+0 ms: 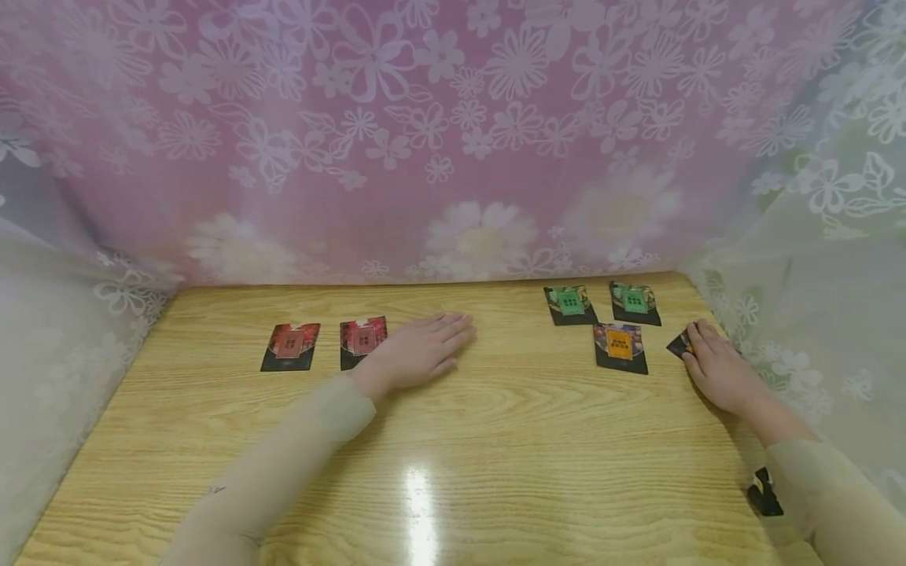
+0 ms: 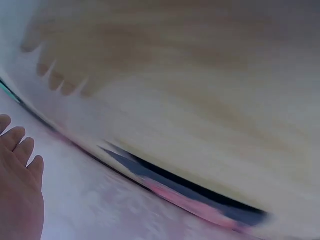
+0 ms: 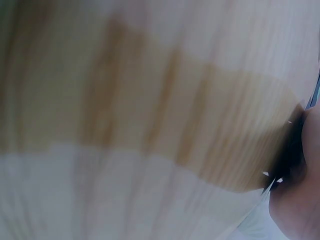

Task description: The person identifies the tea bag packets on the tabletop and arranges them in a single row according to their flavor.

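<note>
My left hand [image 1: 415, 351] reaches across the table, palm down with fingers straight and nothing in its grasp. Its wrist covers part of a red-and-black sachet [image 1: 361, 336]; a matching red sachet [image 1: 290, 347] lies further left. In the left wrist view the left hand [image 2: 20, 185] has its fingers stretched out. At the table's right edge my right hand [image 1: 723, 371] holds a small dark sachet [image 1: 678, 345], mostly hidden by the fingers. The right wrist view shows that dark sachet [image 3: 289, 155] between thumb and finger, blurred.
Two green-labelled sachets [image 1: 570, 305] lie at the back right, with an orange-labelled sachet [image 1: 620, 347] in front. Another black sachet [image 1: 765, 494] lies near the right forearm, its yellow part showing. Flowered curtains [image 1: 439, 157] hang behind and beside the wooden table [image 1: 495, 448].
</note>
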Demonstrator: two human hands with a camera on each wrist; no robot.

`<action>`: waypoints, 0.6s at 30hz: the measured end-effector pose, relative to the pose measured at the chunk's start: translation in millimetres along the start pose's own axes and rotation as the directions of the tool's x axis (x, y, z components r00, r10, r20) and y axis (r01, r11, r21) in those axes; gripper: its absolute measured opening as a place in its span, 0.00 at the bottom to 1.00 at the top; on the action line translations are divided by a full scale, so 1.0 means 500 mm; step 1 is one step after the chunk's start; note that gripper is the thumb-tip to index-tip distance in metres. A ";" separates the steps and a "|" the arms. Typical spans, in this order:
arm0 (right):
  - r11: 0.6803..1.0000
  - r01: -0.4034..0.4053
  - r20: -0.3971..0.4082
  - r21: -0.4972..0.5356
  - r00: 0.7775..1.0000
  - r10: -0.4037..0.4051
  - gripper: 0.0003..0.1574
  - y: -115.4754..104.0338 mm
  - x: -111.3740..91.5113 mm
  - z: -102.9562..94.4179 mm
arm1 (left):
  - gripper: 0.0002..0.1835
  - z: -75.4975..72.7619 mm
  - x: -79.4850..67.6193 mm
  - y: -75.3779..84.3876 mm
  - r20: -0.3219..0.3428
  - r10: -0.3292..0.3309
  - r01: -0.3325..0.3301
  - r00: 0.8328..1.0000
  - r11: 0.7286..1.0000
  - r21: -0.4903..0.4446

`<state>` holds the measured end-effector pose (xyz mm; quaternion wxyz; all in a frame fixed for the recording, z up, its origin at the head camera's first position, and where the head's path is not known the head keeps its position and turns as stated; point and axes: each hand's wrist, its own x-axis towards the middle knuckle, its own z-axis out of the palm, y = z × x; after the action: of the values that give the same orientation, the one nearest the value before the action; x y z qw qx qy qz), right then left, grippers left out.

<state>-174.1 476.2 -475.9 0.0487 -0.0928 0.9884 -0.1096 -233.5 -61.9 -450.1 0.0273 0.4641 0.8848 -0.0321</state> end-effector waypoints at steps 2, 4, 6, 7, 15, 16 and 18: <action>1.000 0.001 -0.001 -0.001 1.000 -0.001 0.42 0.001 0.000 0.001 | 0.35 -0.003 0.026 0.015 0.014 0.011 -0.011 1.000 1.000 0.008; 1.000 0.005 -0.004 -0.006 1.000 -0.005 0.41 0.003 0.000 0.002 | 0.35 -0.006 0.052 0.029 0.020 0.024 -0.024 1.000 0.999 0.026; 1.000 0.007 -0.003 -0.005 1.000 -0.007 0.42 0.004 0.000 0.002 | 0.35 -0.007 0.077 0.041 0.021 0.042 -0.042 0.999 0.998 0.039; 1.000 0.007 -0.002 -0.005 1.000 -0.007 0.42 0.004 0.000 0.002 | 0.35 -0.009 0.089 0.047 0.023 0.049 -0.050 0.999 0.998 0.043; 1.000 -0.002 0.014 0.000 1.000 0.002 0.42 -0.002 -0.001 -0.009 | 0.34 -0.038 0.179 0.105 0.048 0.085 -0.089 0.995 0.992 0.089; 1.000 -0.003 0.015 0.001 1.000 0.003 0.42 -0.001 -0.001 -0.009 | 0.34 -0.042 0.190 0.113 0.052 0.083 -0.088 0.995 0.992 0.094; 1.000 -0.003 0.017 0.000 1.000 0.003 0.42 0.001 0.000 -0.008 | 0.34 -0.047 0.213 0.130 0.060 0.076 -0.081 0.995 0.992 0.100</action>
<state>-174.5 477.3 -472.1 0.0572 -0.0922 0.9881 -0.1089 -240.8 64.0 -437.0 0.0296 0.4982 0.8619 -0.0894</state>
